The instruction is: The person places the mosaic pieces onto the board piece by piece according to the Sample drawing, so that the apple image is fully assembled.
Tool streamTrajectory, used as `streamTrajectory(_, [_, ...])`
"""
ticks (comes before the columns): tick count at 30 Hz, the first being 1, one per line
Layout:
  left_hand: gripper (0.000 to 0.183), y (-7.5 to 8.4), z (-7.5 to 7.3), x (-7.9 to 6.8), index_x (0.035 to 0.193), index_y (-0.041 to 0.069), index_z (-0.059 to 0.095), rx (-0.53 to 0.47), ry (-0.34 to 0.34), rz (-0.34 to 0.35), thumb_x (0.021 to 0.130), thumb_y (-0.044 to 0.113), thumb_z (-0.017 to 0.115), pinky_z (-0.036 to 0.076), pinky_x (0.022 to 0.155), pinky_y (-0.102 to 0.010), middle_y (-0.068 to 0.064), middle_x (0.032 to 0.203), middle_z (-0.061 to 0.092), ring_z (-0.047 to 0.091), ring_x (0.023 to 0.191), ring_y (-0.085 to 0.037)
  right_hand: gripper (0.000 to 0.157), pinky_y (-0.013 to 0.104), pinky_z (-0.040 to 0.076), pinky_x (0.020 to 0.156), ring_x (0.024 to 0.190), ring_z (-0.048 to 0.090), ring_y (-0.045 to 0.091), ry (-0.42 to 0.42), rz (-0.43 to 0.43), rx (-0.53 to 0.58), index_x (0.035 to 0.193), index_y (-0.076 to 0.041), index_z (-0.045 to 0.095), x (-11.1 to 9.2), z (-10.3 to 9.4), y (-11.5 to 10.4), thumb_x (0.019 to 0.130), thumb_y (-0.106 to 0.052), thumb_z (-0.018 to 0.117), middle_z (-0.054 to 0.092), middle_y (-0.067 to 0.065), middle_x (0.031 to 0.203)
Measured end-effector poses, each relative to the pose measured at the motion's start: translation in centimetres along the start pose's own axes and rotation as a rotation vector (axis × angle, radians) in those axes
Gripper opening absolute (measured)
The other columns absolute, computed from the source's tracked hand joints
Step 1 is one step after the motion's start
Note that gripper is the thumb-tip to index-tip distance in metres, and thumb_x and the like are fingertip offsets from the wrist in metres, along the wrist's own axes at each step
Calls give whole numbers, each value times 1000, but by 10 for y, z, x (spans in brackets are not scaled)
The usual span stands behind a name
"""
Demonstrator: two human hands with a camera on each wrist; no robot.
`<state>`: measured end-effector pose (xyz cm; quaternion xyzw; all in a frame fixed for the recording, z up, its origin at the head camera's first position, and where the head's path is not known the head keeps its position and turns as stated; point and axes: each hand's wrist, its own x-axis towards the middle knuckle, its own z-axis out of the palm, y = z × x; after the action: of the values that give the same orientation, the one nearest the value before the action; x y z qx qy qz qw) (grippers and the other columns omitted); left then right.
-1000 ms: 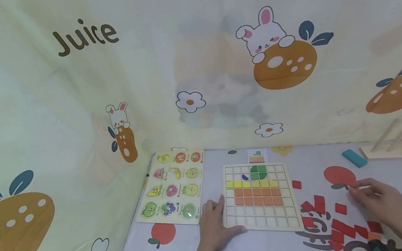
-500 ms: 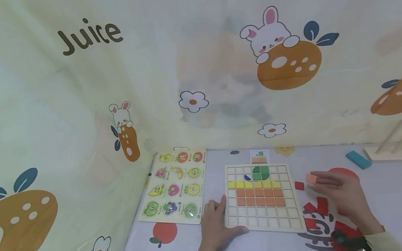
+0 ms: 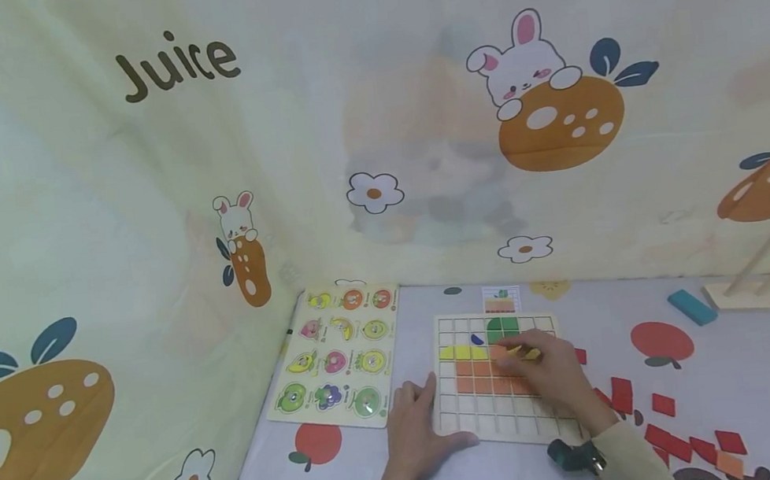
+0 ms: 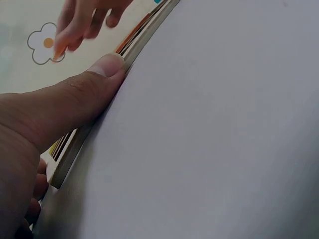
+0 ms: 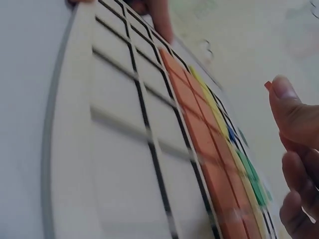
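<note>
A pale grid board [image 3: 468, 423] lies flat, with orange square tiles [image 3: 476, 382], yellow pieces [image 3: 464, 353], a blue piece [image 3: 476, 340] and green pieces [image 3: 500, 327] in its cells. My left hand [image 3: 411, 437] holds its near left corner, the thumb against the front edge and the fingers at the left side. Over the yellow row, my right hand [image 3: 555, 369] pinches an orange square tile [image 5: 268, 85] between thumb and fingers. In the right wrist view that tile is apart from the board. The hand hides part of the board's right side in the head view.
Loose red tiles [image 3: 622, 395] and one orange tile [image 3: 729, 464] lie to the right. A fruit puzzle board [image 3: 330, 401] lies on the left. Behind the grid stands a small picture card [image 3: 505, 291]. A teal block [image 3: 692, 307] and a wooden peg rack [image 3: 748, 295] are at far right.
My right hand has travelled left from beside the loose red tiles to above the grid board, carrying the orange tile. The left hand stays at the board's corner. The view has shifted slightly.
</note>
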<state>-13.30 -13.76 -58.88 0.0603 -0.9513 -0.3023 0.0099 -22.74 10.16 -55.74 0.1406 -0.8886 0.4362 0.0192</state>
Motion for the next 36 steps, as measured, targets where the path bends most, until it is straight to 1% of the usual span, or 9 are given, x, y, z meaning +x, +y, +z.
streamTrajectory(4, [120, 1, -1, 0, 161, 20, 48, 11, 2, 10, 62, 69, 94, 30, 73, -26, 8, 100, 38, 33, 92, -7, 31, 41, 52, 94, 109, 62, 22, -33, -46, -4, 119, -21, 82, 5, 23, -9, 90, -28, 87, 73, 1, 118])
streamTrajectory(7, [119, 1, -1, 1, 161, 20, 48, 21, 0, 15, 63, 70, 93, 30, 73, -27, 8, 100, 38, 34, 92, -8, 29, 47, 49, 97, 113, 58, 23, -57, -57, -8, 116, -21, 83, 8, 36, -18, 89, -27, 88, 70, 2, 118])
streamTrajectory(12, [119, 0, 0, 2, 161, 21, 48, 34, 3, 26, 63, 72, 92, 29, 72, -26, 8, 99, 38, 33, 90, -8, 30, 45, 46, 93, 109, 52, 22, -93, -35, -39, 115, -22, 84, 10, 51, -30, 86, -23, 89, 63, 2, 115])
streamTrajectory(18, [120, 0, 0, 2, 161, 21, 48, 21, 11, 39, 61, 72, 92, 29, 72, -24, 8, 99, 37, 32, 89, -8, 30, 41, 44, 92, 110, 51, 19, -122, 19, -91, 115, -24, 84, 15, 66, -34, 86, -25, 90, 62, 0, 116])
streamTrajectory(23, [120, 0, 0, 3, 161, 22, 48, 40, 17, 39, 62, 73, 92, 29, 73, -24, 9, 100, 37, 32, 90, -8, 35, 42, 42, 94, 110, 51, 20, -139, 17, -109, 118, -23, 82, 18, 70, -33, 86, -32, 90, 64, -1, 116])
streamTrajectory(25, [120, 0, 0, 3, 161, 22, 48, 35, 16, 38, 62, 73, 92, 29, 73, -24, 9, 100, 37, 33, 91, -8, 35, 42, 43, 94, 109, 52, 20, -137, 17, -102, 119, -23, 81, 18, 69, -33, 86, -32, 89, 65, -1, 116])
streamTrajectory(27, [120, 0, 0, 3, 161, 22, 48, 30, 18, 39, 61, 73, 91, 29, 73, -24, 9, 100, 37, 33, 91, -8, 33, 42, 43, 92, 107, 53, 20, -133, 26, -97, 119, -23, 81, 19, 68, -32, 88, -32, 88, 66, -2, 115])
streamTrajectory(31, [121, -2, -1, 1, 161, 22, 48, 29, 25, 42, 60, 75, 91, 29, 72, -24, 8, 100, 37, 33, 90, -8, 23, 38, 43, 87, 100, 54, 17, -125, 39, -87, 112, -24, 83, 20, 68, -34, 90, -30, 86, 67, -4, 108])
streamTrajectory(36, [121, -4, 0, 1, 161, 21, 48, 29, 24, 47, 60, 73, 92, 29, 72, -24, 8, 100, 37, 33, 90, -8, 17, 37, 44, 85, 96, 54, 15, -130, 29, -101, 107, -22, 85, 21, 70, -39, 90, -26, 86, 69, -6, 101])
